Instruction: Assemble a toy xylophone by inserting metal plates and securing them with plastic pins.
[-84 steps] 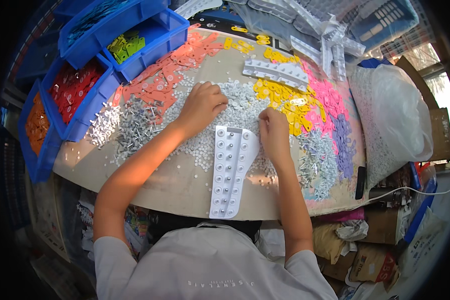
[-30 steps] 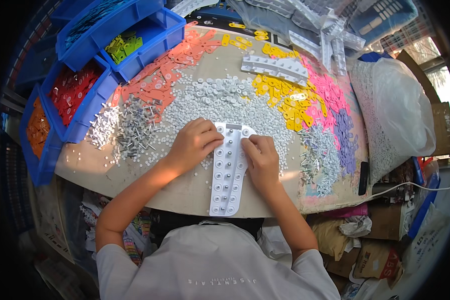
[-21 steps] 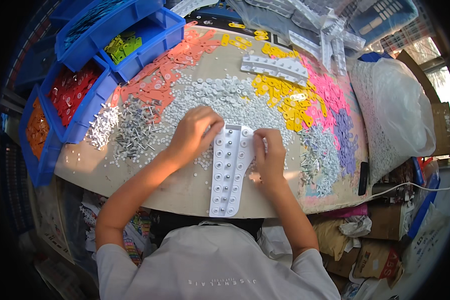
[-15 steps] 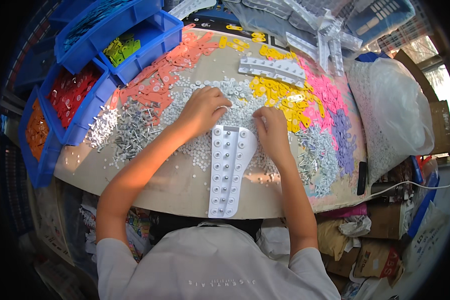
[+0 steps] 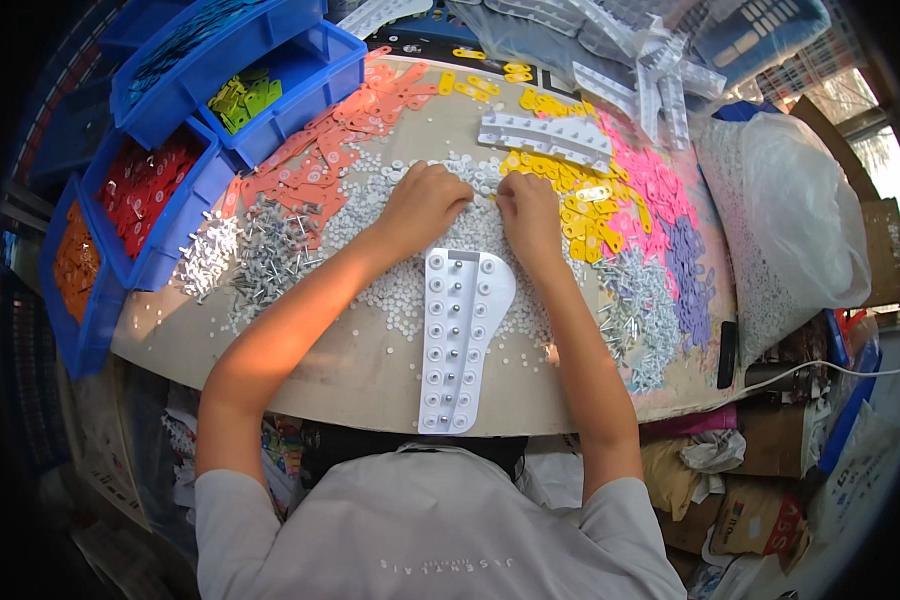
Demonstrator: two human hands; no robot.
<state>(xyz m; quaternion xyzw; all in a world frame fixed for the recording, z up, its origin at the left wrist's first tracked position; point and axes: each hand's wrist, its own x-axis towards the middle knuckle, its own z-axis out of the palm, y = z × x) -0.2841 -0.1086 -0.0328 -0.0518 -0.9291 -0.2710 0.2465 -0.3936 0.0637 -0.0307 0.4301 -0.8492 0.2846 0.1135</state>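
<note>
Both hands are over the heap of small white round pieces [image 5: 360, 222] in the middle of the table. My left hand [image 5: 425, 208] has its fingertips pinched together at the heap's right part. Facing it, my right hand [image 5: 530, 212] is closed in a pinch too, just short of the left fingertips. Whatever is between the fingers is too small to make out. Nearer to me lies a white plastic holder [image 5: 457, 345], with rings along both sides and a middle row of small metal studs. It touches neither hand.
Blue bins [image 5: 175, 215] of coloured strips stand at left. Metal pins [image 5: 270, 250], coral strips [image 5: 320, 140], yellow strips [image 5: 590, 215], pink strips [image 5: 655, 190] and purple strips [image 5: 688, 275] surround the heap. Another holder [image 5: 545, 140] lies beyond. A filled plastic bag [image 5: 785, 230] stands right.
My right hand has moved up and left, toward the left hand. My left hand has shifted slightly right. The white holder stays nearly in place.
</note>
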